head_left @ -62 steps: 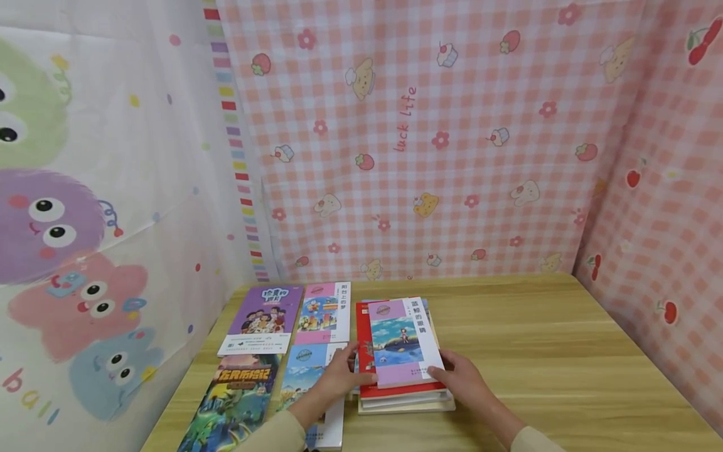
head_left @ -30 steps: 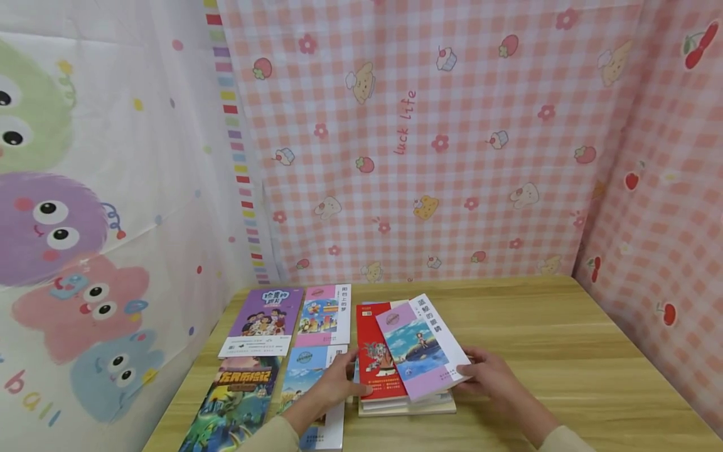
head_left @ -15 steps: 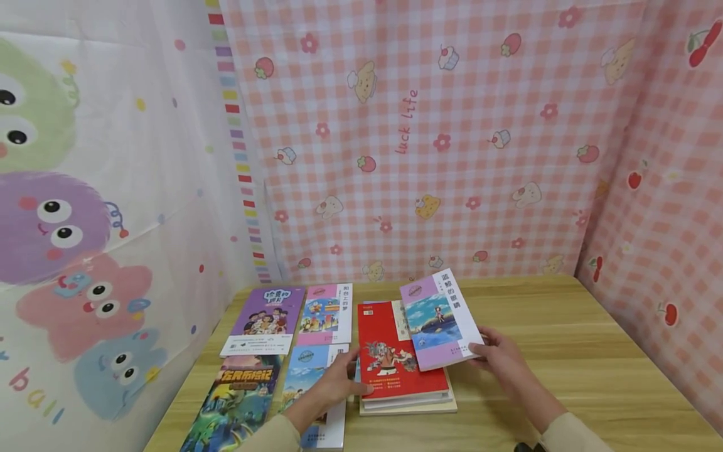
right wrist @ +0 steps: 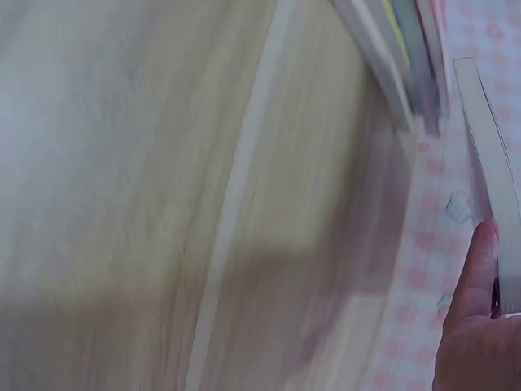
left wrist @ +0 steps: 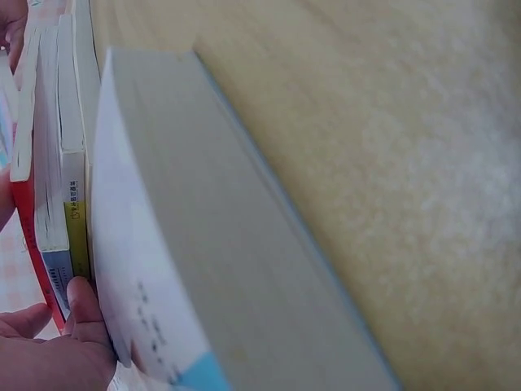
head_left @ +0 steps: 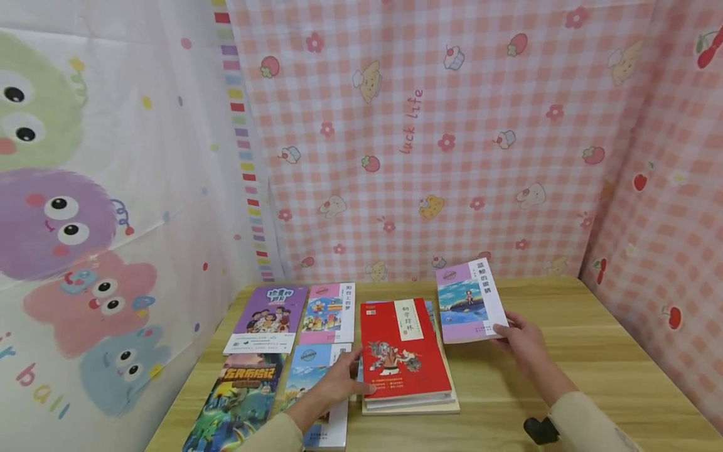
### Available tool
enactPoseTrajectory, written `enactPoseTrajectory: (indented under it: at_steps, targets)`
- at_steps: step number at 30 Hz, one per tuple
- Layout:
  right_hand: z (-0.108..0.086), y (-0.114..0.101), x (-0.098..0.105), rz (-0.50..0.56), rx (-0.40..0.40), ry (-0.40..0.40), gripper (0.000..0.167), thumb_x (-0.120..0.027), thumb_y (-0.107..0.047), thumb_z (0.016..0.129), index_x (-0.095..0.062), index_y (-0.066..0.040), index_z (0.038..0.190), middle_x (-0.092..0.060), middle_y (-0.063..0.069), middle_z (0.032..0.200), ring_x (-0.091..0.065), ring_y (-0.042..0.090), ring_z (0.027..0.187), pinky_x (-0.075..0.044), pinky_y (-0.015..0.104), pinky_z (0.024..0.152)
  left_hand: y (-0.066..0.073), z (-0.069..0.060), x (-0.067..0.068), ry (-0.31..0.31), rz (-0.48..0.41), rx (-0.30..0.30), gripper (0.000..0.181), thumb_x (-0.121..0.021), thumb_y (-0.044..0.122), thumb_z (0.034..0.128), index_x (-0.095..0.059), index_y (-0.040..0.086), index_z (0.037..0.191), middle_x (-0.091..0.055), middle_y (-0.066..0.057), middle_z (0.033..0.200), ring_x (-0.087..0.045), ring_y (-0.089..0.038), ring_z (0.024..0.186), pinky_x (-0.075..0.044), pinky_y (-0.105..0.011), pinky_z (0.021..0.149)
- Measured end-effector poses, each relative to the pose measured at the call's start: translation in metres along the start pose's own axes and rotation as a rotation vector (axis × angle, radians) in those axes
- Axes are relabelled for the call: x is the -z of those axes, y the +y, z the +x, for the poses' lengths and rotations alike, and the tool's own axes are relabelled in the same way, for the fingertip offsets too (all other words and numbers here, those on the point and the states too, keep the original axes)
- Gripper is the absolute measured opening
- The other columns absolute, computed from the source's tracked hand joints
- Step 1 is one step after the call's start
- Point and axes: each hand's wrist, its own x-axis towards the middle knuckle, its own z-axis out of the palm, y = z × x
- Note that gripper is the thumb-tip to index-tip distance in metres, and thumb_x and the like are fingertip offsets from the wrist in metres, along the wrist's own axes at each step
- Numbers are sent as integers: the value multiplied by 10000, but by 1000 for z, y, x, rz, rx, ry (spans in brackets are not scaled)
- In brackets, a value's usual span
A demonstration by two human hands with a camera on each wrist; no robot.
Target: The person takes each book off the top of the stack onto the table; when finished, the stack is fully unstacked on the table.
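My right hand (head_left: pixel 522 342) pinches the lower right corner of a thin paperback book (head_left: pixel 465 304) with a pink, white and blue sea cover. It is lifted and tilted, right of the stack; its page edge also shows in the right wrist view. My left hand (head_left: pixel 339 380) holds the left edge of a stack of books, thumb on the red book (head_left: pixel 390 386) on top. In the left wrist view, fingertips (left wrist: pixel 85 301) touch the spine side of the stacked books (left wrist: pixel 75 163); part of that hand is out of frame.
Left of the stack lie a purple book (head_left: pixel 271 314), a pink-and-white book (head_left: pixel 322 323), a blue-and-white book (head_left: pixel 333 430) and a dark green comic-style book (head_left: pixel 234 402). They rest on a wooden table (head_left: pixel 587 370) with patterned cloths behind. A small black object (head_left: pixel 540 430) shows below my right wrist.
The sea-cover book has slid off the top of the stack and risen to the right in my right hand, uncovering the red book. My left hand stays at the stack.
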Motion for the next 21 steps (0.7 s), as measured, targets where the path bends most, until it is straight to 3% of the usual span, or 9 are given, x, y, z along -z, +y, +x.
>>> enactPoseTrajectory:
  at_steps: [3,7,11,13,16,18,21]
  targets:
    - [7,2,7,-8,-14,10,627,-495,11,1007,-152,123,1520,-400,336,1344,-650,64,771,-578,281,800,-1,0,1,-12,-9,-9,900,-835,24,772,-364,101,1536,-415,-168,1387,-521,-354,1201,-411,-569,1033]
    - [17,9,14,-15,-41,4,631,-497,24,998,-147,142,1510,-600,169,1073,-656,91,743,-584,269,757,-2,-1,1,-15,-9,-25,900,-835,18,770,-367,104,1534,-410,-171,1388,-522,-353,1202,-427,-558,1022]
    - [25,18,15,-29,-53,-31,629,-480,48,990,-128,168,1497,-632,20,895,-659,111,719,-587,266,724,-1,-1,2,-11,-9,-24,892,-835,19,773,-372,107,1530,-413,-164,1404,-511,-352,1217,-441,-546,1015]
    - [28,21,14,-40,-57,-36,628,-475,52,989,-124,170,1496,-633,59,932,-657,107,721,-587,265,725,-1,-1,2,-14,-14,-22,884,-835,21,774,-377,105,1526,-416,-165,1416,-511,-349,1220,-446,-539,1011]
    - [30,23,10,-52,-64,-22,617,-470,41,994,-134,168,1496,-588,240,1105,-649,77,732,-581,250,742,-1,0,2,-15,-16,-21,877,-837,36,776,-385,112,1523,-419,-157,1420,-515,-340,1217,-437,-544,1020]
    - [32,23,7,-52,-70,-11,629,-461,31,1000,-107,160,1503,-470,366,1284,-643,53,741,-574,234,759,-2,0,2,-11,-10,-15,873,-840,51,775,-392,119,1521,-434,-152,1410,-518,-335,1214,-422,-553,1032]
    - [36,24,5,-52,-86,-15,682,-449,10,1009,-8,136,1513,-227,415,1489,-647,66,826,-557,230,824,-2,0,2,-4,0,-3,868,-842,67,776,-399,131,1519,-443,-141,1397,-516,-334,1215,-400,-568,1045]
